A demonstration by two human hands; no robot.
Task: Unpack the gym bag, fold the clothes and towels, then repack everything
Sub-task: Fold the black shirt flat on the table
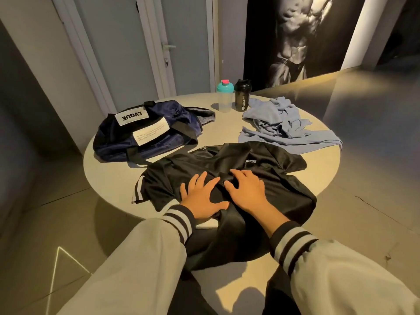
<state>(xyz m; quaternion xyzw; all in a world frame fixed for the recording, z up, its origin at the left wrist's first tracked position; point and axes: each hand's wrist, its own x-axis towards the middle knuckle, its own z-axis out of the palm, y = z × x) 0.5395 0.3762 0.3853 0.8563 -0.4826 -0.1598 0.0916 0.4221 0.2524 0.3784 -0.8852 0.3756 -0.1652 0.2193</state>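
Two flat, spread grips, left hand [200,198], right hand [246,192], press black shirt [281,187]: glossy, wrinkled, white-striped sleeve.

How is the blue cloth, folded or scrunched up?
Scrunched up, not folded. The blue cloth lies in a wrinkly heap on the table, beside the black bottle.

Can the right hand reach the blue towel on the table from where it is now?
Probably yes. The right hand rests open on the shirt and holds nothing. The towel lies beyond it, to the right, with only shirt and bare table between.
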